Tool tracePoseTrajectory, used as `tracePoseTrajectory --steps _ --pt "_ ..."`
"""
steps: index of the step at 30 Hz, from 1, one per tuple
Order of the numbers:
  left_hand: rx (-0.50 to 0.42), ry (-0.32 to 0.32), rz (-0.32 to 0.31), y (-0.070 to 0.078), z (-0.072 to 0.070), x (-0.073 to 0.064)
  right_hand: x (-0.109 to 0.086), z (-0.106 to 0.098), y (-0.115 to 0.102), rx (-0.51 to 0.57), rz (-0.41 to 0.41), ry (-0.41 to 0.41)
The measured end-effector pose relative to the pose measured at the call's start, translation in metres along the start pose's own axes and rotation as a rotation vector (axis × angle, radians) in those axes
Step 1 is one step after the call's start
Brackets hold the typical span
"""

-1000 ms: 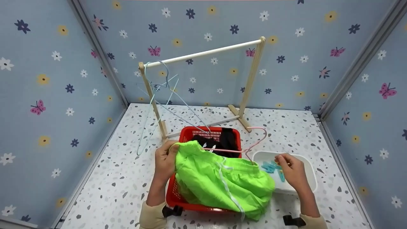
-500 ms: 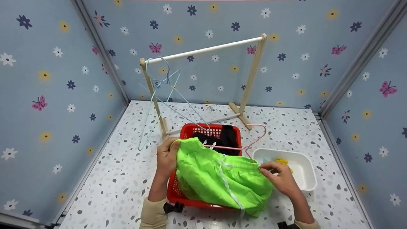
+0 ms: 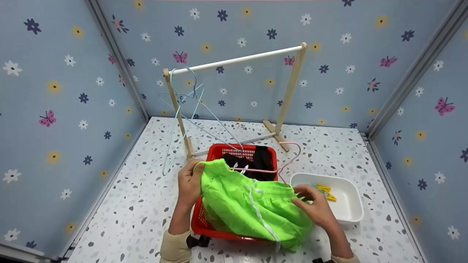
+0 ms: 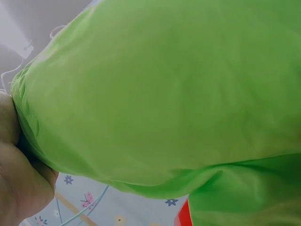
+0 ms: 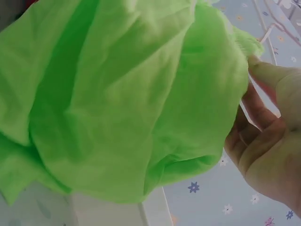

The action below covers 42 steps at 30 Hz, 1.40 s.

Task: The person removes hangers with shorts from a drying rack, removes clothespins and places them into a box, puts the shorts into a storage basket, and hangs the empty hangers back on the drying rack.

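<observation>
Bright green drawstring shorts hang spread over the front of a red basket. My left hand grips the left end of the waistband, thumb in front. At the opposite end my right hand pinches the waistband, its thumb on the front and fingers behind. A pink hanger lies inside the waist opening, its hook standing up to the right. In the left wrist view the shorts fill most of the picture; the right wrist view shows fingers behind the cloth edge.
Behind stands a wooden rack with a white bar. Blue hangers dangle at its left end. Dark clothing lies in the basket's back. To the right, a white tub holds yellow clothespins and blue ones, partly covered by my hand.
My right hand has left the tub of clothespins, moved left and taken hold of the shorts' right waistband end. The left hand keeps its grip. The pink hanger has shifted slightly left.
</observation>
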<state>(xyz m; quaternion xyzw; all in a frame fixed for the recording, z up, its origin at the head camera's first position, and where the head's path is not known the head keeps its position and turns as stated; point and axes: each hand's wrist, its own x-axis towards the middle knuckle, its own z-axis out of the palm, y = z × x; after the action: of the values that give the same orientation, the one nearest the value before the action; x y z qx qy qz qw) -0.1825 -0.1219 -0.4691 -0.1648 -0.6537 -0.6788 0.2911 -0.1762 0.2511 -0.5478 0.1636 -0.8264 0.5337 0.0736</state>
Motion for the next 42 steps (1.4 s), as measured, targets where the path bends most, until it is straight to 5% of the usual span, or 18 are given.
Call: tracePoseTrajectory --steps 4,8,11,18,24,28,34,42 --pt "-0.012 -0.006 -0.003 -0.014 -0.006 -0.005 0.003 0.007 0.001 -0.021 0.02 -0.038" --pt "0.02 -0.041 -0.025 -0.02 -0.014 -0.008 0.006 0.012 -0.01 0.056 -0.03 0.022" --pt "0.188 -0.085 0.007 -0.017 -0.021 -0.009 0.009 0.014 -0.031 0.092 -0.082 0.087" --pt "0.739 -0.183 0.159 0.007 -0.029 -0.011 0.024 0.014 -0.072 0.028 -0.243 0.139" --pt "0.966 -0.237 0.326 0.018 -0.008 -0.011 0.047 0.015 -0.089 -0.015 -0.44 0.164" --pt "0.999 -0.269 0.384 0.015 0.015 -0.008 0.063 0.018 -0.097 -0.052 -0.518 0.154" --pt "0.953 -0.303 0.381 0.009 0.039 -0.005 0.074 0.037 -0.085 -0.064 -0.556 0.122" --pt "0.85 -0.239 0.492 -0.002 0.033 0.006 0.082 0.034 -0.076 -0.171 -0.578 0.087"
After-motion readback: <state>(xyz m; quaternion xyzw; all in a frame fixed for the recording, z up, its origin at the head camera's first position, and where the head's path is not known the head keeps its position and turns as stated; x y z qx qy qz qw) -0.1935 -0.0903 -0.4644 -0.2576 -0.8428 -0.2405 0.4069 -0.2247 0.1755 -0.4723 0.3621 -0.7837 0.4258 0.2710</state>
